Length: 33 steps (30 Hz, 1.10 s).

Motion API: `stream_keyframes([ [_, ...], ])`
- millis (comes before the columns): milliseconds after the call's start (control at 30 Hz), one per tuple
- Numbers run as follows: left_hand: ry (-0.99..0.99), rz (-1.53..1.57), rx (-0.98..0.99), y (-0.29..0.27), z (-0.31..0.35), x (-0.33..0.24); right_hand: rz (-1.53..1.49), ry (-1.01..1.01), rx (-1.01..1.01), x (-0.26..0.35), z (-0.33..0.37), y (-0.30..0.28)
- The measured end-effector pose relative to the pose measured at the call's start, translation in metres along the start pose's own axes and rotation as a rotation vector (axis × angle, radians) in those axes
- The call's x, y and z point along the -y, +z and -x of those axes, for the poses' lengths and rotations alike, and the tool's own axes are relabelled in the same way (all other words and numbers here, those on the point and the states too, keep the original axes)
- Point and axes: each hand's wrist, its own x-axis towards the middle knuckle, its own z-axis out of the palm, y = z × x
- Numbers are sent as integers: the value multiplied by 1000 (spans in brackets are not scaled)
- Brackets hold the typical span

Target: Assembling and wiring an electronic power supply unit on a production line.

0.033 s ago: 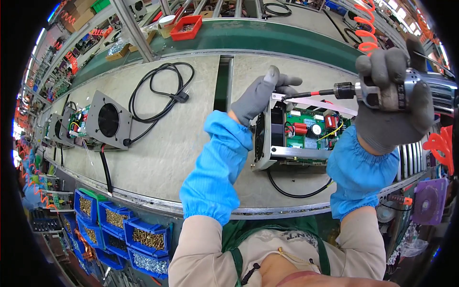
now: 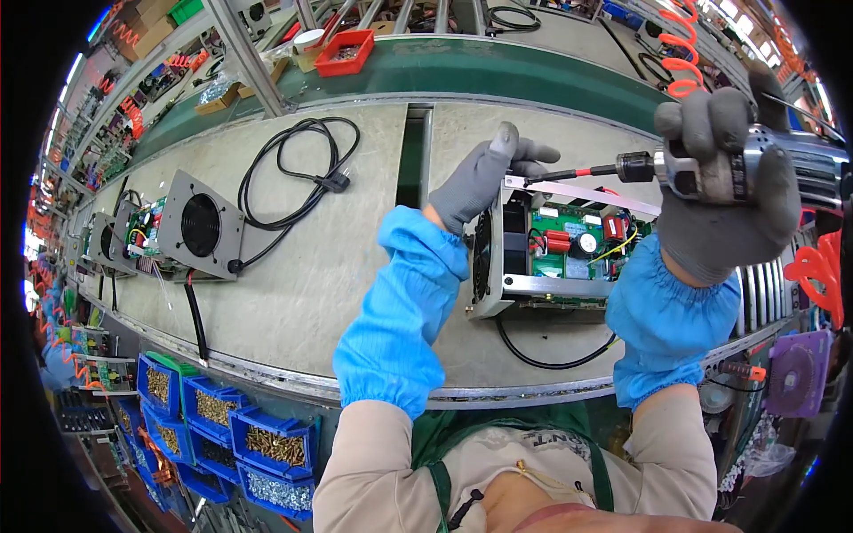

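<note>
Driver point(image 2: 682, 173) gripped in right hand point(image 2: 729, 226), tip point(image 2: 535, 181) indistinct, left hand point(image 2: 478, 182) at chassis point(image 2: 569, 284), grip unclear

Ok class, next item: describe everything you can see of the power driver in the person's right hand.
The power driver has a shiny, metal-looking silver body with small holes, a black collar and a slim dark bit with a red band. The grey-gloved right hand wraps its body. The bit points left, its tip at the left end of the open unit's far rail; contact there is too small to confirm.
</note>
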Motion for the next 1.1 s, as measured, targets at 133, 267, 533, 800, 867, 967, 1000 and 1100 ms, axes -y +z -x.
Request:
stream_keyframes([
  [133, 36, -215, -218, -3, 4, 11, 57, 52, 38, -7, -1, -4],
  [267, 319, -338, -471, 12, 21, -8, -48, 10, 13, -8, -1, -7],
  [533, 541, -665, -264, 20, 57, -38, -156, 15, 49, -4, -5, -7],
  [800, 568, -1147, -344, 30, 59, -45, -92, 38, 22, -4, -7, 2],
  [867, 595, -1149, -308, 25, 57, -49, 1, 12, 47, -6, -11, 5],
  [967, 519, -787, -256, 8, 48, -40, 24, 20, 45, -12, -15, 3],
  [1000, 412, -424, -235, -1, 43, -30, 12, 28, 11, -15, -15, 3],
  [1100, 54, -155, 27, -14, 15, 2, 18, 46, 12, -22, -12, -2],
])
